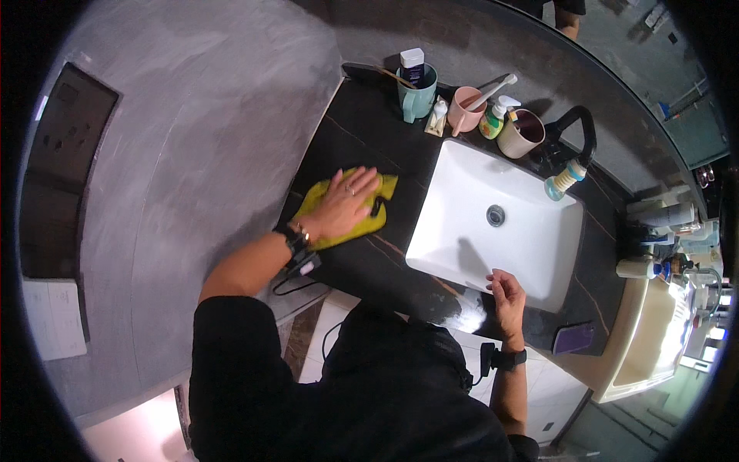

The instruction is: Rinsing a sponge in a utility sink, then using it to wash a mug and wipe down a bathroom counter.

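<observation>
My left hand (346, 202) lies flat on a yellow cloth (314, 199), palm down with fingers extended. Beneath it is a black stone countertop (358, 130) with thin brown veins. A small black piece (378, 206) shows at the cloth's right part, beside my fingers. My right hand (508, 297) hovers by the front rim of a white rectangular sink (456, 208), its fingers loosely bent and nothing visible in them. Its shadow falls inside the basin. Both wrists wear black straps with small devices.
Along the wall stand a teal mug (424, 95), a pink mug (465, 110), a pump bottle (493, 118) and a beige cup (522, 133). A black faucet (583, 124) arches at the basin's back right. A purple phone (573, 338) lies at the right front corner. Bottles (664, 213) crowd the right side.
</observation>
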A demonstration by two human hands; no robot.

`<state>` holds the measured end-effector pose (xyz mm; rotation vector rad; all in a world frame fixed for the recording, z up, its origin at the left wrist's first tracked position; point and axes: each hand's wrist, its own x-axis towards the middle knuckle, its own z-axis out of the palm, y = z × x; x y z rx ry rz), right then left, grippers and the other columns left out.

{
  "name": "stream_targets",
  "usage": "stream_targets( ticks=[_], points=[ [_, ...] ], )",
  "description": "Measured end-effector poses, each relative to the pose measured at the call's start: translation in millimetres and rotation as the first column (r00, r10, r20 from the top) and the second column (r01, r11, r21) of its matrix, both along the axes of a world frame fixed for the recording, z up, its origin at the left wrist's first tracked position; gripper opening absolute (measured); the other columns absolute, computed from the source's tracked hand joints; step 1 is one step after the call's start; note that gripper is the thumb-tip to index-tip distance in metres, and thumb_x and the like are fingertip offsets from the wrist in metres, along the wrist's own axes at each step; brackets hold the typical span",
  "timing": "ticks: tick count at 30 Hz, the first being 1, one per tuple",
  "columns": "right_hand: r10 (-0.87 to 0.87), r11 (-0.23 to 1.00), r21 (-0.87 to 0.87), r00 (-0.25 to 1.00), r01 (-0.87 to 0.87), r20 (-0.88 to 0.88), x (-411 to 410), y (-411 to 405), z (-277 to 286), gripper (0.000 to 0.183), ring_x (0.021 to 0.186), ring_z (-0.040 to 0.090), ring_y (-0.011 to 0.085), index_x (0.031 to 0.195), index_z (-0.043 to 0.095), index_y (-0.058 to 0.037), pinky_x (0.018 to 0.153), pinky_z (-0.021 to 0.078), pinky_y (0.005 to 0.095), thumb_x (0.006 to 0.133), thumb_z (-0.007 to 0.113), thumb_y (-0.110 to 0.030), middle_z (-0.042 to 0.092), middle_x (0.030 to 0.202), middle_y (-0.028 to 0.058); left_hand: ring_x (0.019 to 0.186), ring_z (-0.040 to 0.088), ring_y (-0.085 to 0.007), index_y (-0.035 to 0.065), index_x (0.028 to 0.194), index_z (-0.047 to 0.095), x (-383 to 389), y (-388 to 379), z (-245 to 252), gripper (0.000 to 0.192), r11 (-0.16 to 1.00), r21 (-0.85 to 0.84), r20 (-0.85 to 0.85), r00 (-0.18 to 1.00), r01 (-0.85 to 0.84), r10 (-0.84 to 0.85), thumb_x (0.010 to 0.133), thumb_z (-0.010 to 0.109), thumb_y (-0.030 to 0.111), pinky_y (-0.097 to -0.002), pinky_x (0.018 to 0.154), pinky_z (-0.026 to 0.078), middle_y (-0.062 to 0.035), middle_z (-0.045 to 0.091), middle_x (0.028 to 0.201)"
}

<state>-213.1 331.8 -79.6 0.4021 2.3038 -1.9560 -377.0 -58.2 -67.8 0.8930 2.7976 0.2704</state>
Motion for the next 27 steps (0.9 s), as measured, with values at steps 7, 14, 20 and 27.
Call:
stream_targets(
  ticks=[7,14,20,27],
  points=[
    [0.006,1.000,-0.023,1.000,-0.006,0.017,1,1,-2,0.025,0.092,0.061,0.0168,0.113,0.059,0.0047,0.083,0.0491,0.0296,0.093,0.057,-0.011,0.065,0.098,0.0105,0.142,0.016,-0.0301,0.0037,0.144,0.028,61,-15,0,0.062,0.991,0.094,0.079,0.992,0.090,-0.098,0.091,0.053,0.024,-0.0545,0.113,0.012,-0.0149,0.019,0.153],
    [-0.003,1.000,0.005,1.000,0.003,0.018,1,1,-3,0.025,0.094,0.061,0.0168,0.112,0.059,0.0045,0.082,0.0492,0.0295,0.093,0.057,-0.010,0.065,0.098,0.0103,0.140,0.020,-0.0327,0.0037,0.143,0.027,-67,-21,-25,0.060,0.959,0.040,-0.095,0.954,-0.280,0.283,0.093,0.049,0.027,-0.0530,0.112,0.017,-0.0153,0.022,0.151],
    [-0.033,0.998,0.048,0.999,0.034,-0.006,2,-1,-5,0.024,0.091,0.062,0.0169,0.110,0.060,0.0047,0.080,0.0497,0.0298,0.093,0.057,-0.011,0.066,0.097,0.0106,0.128,0.038,-0.0374,-0.0024,0.131,0.041,-172,-20,-55,0.045,0.838,0.206,-0.360,0.757,-0.505,0.545,0.093,0.046,0.020,-0.0484,0.105,0.031,-0.0231,0.040,0.136],
    [-0.076,0.993,0.087,0.997,0.075,0.011,-1,-6,-2,0.023,0.084,0.061,0.0156,0.108,0.061,0.0040,0.075,0.0505,0.0277,0.093,0.056,-0.013,0.066,0.096,0.0118,0.105,0.049,-0.0418,-0.0048,0.111,0.050,-224,-1,-36,0.024,0.639,0.657,-0.356,0.583,-0.400,0.731,0.090,0.041,0.002,-0.0443,0.093,0.040,-0.0264,0.049,0.112]
  ],
)
